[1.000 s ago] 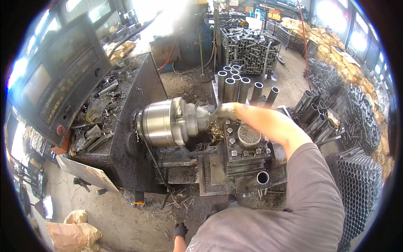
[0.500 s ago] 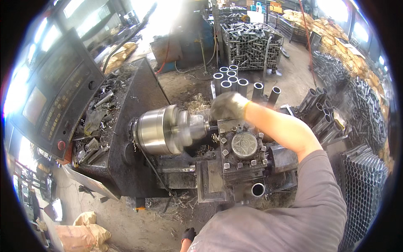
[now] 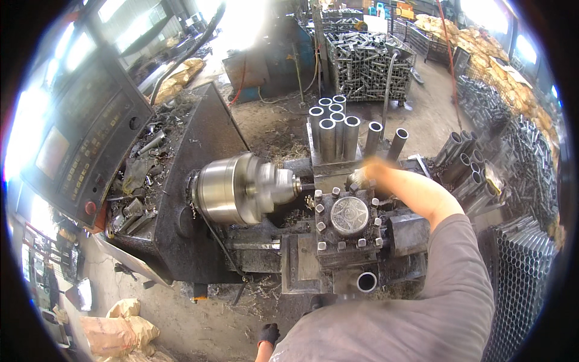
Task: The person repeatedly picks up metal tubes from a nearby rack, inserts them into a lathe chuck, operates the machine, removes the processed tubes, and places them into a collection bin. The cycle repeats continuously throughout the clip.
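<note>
My right hand (image 3: pixel 358 177), in a pale, dirty work glove, is at the far edge of the square tool post (image 3: pixel 349 216) of a lathe; motion smears it and its fingers are partly hidden. To its left is the shiny chuck (image 3: pixel 223 188), its jaws blurred as if turning, with a short metal workpiece (image 3: pixel 285 183) at its end. Low in the picture beside my body hangs my left hand (image 3: pixel 269 333) in a black glove, away from the machine; its fingers are too small to make out. A tube (image 3: pixel 367 282) stands upright just nearer than the tool post.
Several upright metal tubes (image 3: pixel 327 139) stand behind the tool post, and more tubes (image 3: pixel 470 169) lean at the right. A control panel (image 3: pixel 78 145) rises at the left. Beyond stands a wire bin (image 3: pixel 369 66) of metal parts. Stacked tubes (image 3: pixel 523 271) fill the near right.
My right hand has moved right and slightly nearer, from beside the chuck's workpiece to the far side of the tool post. My left hand stays low beside my body.
</note>
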Demonstrator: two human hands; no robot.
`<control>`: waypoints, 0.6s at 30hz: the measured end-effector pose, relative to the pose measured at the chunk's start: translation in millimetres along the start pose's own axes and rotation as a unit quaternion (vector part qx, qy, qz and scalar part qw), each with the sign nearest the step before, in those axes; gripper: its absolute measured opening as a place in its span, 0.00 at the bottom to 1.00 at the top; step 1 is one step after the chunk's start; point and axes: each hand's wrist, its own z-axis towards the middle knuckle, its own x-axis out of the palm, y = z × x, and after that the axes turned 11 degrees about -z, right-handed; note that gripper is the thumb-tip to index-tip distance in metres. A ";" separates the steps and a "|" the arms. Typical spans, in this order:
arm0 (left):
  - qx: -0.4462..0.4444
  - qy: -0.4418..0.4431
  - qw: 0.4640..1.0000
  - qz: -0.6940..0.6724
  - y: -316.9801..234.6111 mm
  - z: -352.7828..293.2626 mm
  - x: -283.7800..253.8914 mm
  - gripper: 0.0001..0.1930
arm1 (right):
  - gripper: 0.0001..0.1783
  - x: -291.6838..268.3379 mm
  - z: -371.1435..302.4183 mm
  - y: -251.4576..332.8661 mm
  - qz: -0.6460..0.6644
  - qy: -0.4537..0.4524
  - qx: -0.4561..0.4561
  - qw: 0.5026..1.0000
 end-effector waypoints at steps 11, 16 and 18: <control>0.010 -0.011 1.000 -0.005 12.5 -3.7 -9.3 0.18 | 0.19 12.7 112.6 -40.5 -0.194 -0.009 -0.455 0.869; -0.025 -0.088 0.975 -0.203 -21.6 -1.9 -3.6 0.20 | 0.23 16.5 107.8 -20.8 0.423 -0.043 -0.080 0.901; 0.054 -0.145 0.988 -0.027 -63.6 -19.2 -3.4 0.19 | 0.26 -0.8 86.5 -15.7 0.318 0.002 0.020 0.948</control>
